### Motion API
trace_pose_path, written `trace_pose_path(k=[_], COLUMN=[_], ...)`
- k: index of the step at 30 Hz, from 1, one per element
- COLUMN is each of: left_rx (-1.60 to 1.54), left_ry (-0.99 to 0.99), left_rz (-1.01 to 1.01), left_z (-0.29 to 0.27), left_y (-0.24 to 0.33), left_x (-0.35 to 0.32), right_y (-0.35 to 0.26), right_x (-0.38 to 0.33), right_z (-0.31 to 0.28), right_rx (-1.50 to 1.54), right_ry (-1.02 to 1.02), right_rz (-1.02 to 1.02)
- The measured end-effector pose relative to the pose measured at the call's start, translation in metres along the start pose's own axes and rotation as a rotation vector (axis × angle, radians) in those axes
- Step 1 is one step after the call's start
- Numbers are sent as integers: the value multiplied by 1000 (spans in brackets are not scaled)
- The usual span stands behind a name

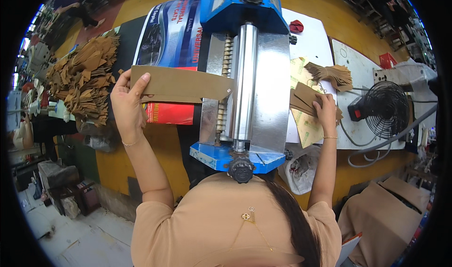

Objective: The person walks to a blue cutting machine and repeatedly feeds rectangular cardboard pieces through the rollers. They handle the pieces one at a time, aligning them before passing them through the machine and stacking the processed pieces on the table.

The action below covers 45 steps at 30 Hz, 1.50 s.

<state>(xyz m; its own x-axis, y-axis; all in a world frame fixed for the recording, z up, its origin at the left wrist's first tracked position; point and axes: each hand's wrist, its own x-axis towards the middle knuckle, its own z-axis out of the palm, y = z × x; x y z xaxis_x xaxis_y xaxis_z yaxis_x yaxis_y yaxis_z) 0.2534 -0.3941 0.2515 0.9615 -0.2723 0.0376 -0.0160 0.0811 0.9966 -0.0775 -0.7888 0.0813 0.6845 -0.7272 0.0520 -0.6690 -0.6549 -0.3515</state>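
Note:
My left hand (128, 99) pinches the left end of a long brown strip (181, 84), thumb on top. The strip's pointed right end, with a small white mark, lies over the left plate of a blue roller machine (242, 8), close to the shiny metal roller (246, 83). On the machine's other side, my right hand (326, 110) has its fingers on a few flat brown pieces (305, 97), which lie on yellowish printed paper (306, 128). Whether it grips one of them is hard to make out.
A big heap of brown cut pieces (87, 73) stands at the left. Beyond my right hand are a fanned brown bundle (332, 74) and a black fan (387, 109) with a grey cable. A black knob (241, 170) juts toward me; a plastic bag (301, 170) hangs below the table.

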Motion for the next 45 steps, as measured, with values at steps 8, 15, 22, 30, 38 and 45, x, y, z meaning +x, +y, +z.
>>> trace_pose_path(k=[8,15,22,30,38,45], left_rx=[287,341,73,675,966,650], left_ry=[33,-23,-18,81,74,-213], left_rz=[91,113,-114,-146,217,100], left_z=[-15,-21,-88,-133,-86,-5], left_y=[32,8,-73,-150,-126,-125], left_x=[7,19,47,63,52,26], right_y=[-3,-7,-6,-61,-108,-131], right_x=[5,0,1,-4,12,45], right_z=[-5,-5,-8,-74,-114,-74], right_rx=[-44,-74,89,236,783,477], right_ry=[-33,65,97,34,-232,-393], right_rz=[-13,-41,-65,-189,-184,-157])
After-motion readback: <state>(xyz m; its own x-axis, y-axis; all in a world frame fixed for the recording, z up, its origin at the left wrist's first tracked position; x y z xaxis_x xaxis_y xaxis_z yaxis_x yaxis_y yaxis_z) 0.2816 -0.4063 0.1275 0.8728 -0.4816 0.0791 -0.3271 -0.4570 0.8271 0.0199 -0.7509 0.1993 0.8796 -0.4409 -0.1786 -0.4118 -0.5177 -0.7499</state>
